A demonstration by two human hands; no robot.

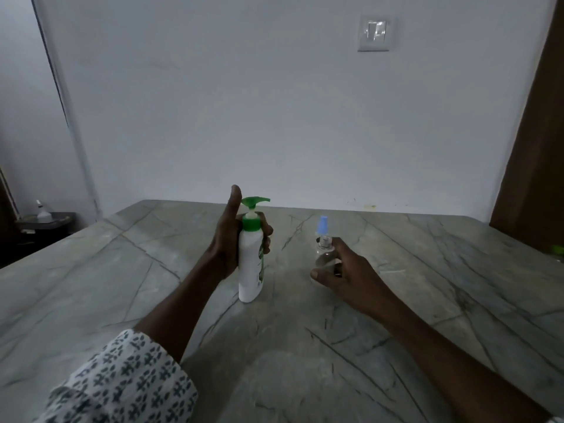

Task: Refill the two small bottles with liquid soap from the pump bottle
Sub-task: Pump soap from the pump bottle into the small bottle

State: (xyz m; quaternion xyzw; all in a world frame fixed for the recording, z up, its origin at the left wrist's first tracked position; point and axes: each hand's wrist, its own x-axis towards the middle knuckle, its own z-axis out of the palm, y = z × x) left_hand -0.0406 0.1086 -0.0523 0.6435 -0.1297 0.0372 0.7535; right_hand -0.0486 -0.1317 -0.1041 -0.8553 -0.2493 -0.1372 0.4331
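Note:
A white pump bottle [251, 267] with a green pump head stands upright on the marble table [396, 300] at the centre. My left hand [227, 239] grips its upper body, fingers curled round the far side and thumb pointing up. To the right stands a small clear bottle [324, 251] with a pale blue cap. My right hand [341, 270] is wrapped round its lower part, thumb at the front and fingers behind. A second small bottle is hard to make out; a green-topped object [558, 253] shows at the right edge.
The table runs back to a plain white wall with a switch plate [373, 32]. A brown door or panel [540, 148] rises at the right. At the far left, a dark low stand [45, 222] carries a small white bottle.

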